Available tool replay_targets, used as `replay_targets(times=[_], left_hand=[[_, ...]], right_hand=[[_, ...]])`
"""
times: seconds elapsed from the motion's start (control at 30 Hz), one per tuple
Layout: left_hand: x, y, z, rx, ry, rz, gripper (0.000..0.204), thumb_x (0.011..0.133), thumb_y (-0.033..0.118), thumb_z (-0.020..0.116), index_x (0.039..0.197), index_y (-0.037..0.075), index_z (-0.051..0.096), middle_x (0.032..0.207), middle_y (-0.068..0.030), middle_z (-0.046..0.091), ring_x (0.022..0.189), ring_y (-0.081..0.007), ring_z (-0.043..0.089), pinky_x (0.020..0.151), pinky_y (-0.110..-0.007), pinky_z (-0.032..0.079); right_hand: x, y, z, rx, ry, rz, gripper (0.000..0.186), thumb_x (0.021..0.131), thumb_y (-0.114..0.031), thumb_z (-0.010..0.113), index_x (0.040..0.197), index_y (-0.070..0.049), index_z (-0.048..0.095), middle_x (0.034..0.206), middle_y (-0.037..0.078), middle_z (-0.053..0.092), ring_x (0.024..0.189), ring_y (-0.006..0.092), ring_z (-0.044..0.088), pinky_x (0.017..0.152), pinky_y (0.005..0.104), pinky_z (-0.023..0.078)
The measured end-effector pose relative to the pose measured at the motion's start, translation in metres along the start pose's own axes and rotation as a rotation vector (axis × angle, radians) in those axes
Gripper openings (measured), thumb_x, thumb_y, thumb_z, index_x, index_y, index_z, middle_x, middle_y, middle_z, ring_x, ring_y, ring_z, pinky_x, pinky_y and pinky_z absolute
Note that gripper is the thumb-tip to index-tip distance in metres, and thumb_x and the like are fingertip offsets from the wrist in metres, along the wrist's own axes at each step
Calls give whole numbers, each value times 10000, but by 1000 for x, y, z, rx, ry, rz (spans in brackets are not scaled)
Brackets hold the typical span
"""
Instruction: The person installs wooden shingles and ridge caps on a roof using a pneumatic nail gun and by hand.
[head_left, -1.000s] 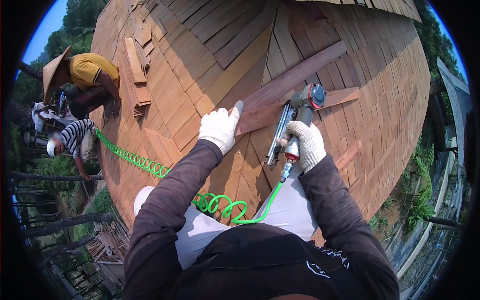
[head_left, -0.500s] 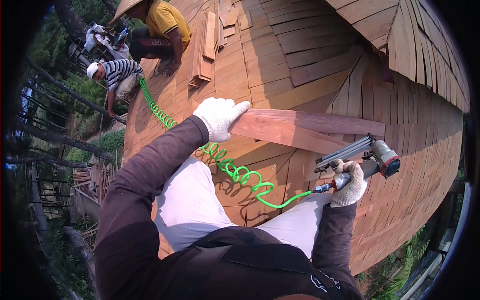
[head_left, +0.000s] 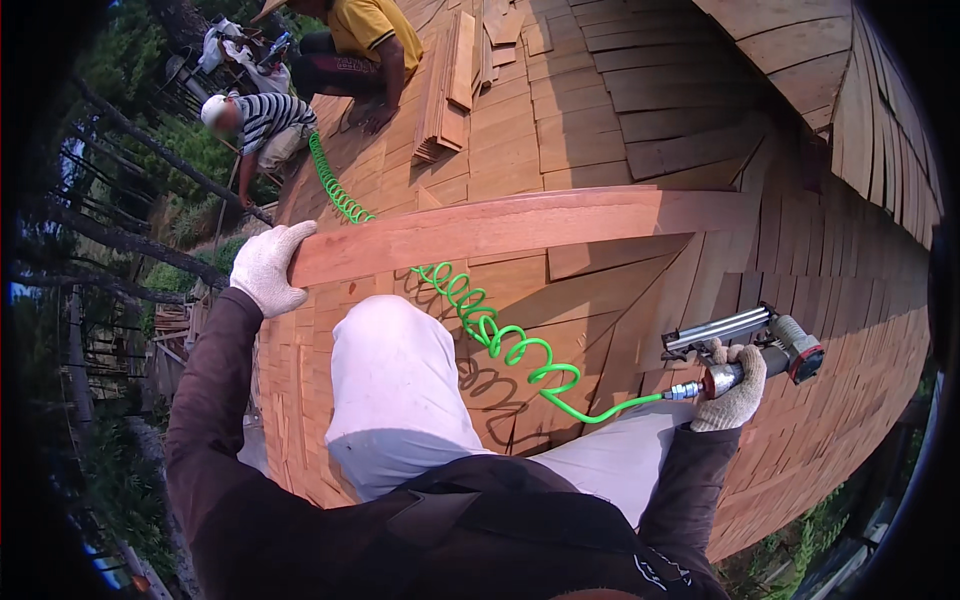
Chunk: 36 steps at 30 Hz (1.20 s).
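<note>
White-gloved grip [head_left: 268, 268], dark sleeves [head_left: 212, 365], pale trousers [head_left: 400, 390]

Just 1 view now: head cam, L one of a side-by-side fisheye pair worn on the person's head. Looks down & fwd past own chest [head_left: 440, 540], nearest the lens, w/ L knee [head_left: 395, 380] a bit farther. L hand [head_left: 272, 268] sits L of ctr, R hand [head_left: 735, 388] to the R, both fairly near; sleeves come in from below. Upright, not mirrored. Roof [head_left: 570, 90] spans the mid & tilts across; straight lines bow toward the rim, corners black. Far off, upper L: co-worker in yellow [head_left: 370, 35], co-worker in stripes [head_left: 275, 125], trees [head_left: 150, 130] beyond.
</note>
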<state>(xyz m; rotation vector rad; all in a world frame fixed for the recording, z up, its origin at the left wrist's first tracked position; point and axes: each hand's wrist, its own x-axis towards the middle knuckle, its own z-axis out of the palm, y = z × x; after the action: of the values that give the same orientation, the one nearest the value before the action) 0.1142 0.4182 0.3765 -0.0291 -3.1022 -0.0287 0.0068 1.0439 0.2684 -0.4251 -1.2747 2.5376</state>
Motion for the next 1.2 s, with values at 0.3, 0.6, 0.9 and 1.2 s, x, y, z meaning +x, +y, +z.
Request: replay_targets(times=[0.3,0.6,0.9,1.2], left_hand=[[-36,5,97,-413,-150,-396,868,650,296,830,1423,38,531,1320,-227,646,1220,-371,641,1046,-400,511],[24,29,236,-1470,-549,-645,464,905,277,766,1248,22,584,1042,-138,683,975,-245,663,826,-385,561],[97,91,125,-1938,-633,-801,567,867,328,747,1290,34,512,1167,-247,639,1024,-395,688,813,-534,625],[139,174,77,-2037,-485,-928,737,856,425,745,1422,55,452,1275,-268,588,1127,-433,653,921,-569,570]], right_hand=[[-6,7,21,-279,67,42,160,910,-90,692,942,29,590,804,95,602,687,229,663,680,388,641],[1,17,11,-332,26,66,418,888,-93,715,1255,0,538,814,93,604,645,234,659,654,389,637],[-12,16,39,-372,9,45,366,882,-83,711,1189,-5,526,823,108,621,628,219,663,654,379,622],[-35,15,146,-690,-424,88,250,866,-33,646,1096,-27,548,725,66,631,568,141,599,542,293,514]])
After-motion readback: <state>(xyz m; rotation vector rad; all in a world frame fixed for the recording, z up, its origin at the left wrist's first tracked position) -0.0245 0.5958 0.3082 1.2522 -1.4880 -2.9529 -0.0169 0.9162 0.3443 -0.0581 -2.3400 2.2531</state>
